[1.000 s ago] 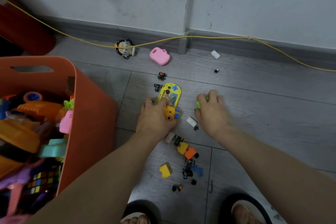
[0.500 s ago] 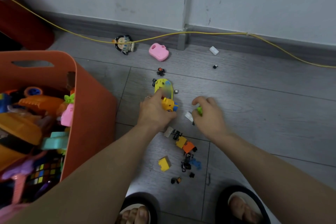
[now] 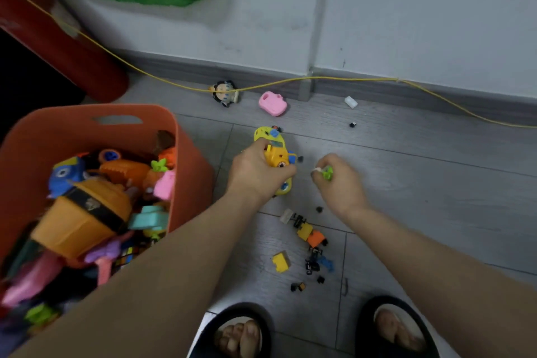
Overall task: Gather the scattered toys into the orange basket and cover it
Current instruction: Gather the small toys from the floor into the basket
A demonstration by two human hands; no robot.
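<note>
Orange basket (image 3: 191, 154) at left, heaped with toys, near edge cut off by frame and forearm. Left hand (image 3: 255, 171) curled round yellow toy (image 3: 270, 136) plus orange toy car (image 3: 277, 158), raised above floor; lower part hidden by fingers. Right hand (image 3: 338, 180) pinches small green piece (image 3: 328, 173), blurred, shape unclear. Small blocks (image 3: 309, 237) scattered on floor between arms. Pink toy (image 3: 272, 103) by wall.

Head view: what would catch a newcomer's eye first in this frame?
The orange basket at left, heaped with toys. At center the left hand grips a yellow handheld game and a small orange-yellow toy, while the right hand pinches a green piece. Small blocks lie scattered on the grey floor below the hands.
</note>
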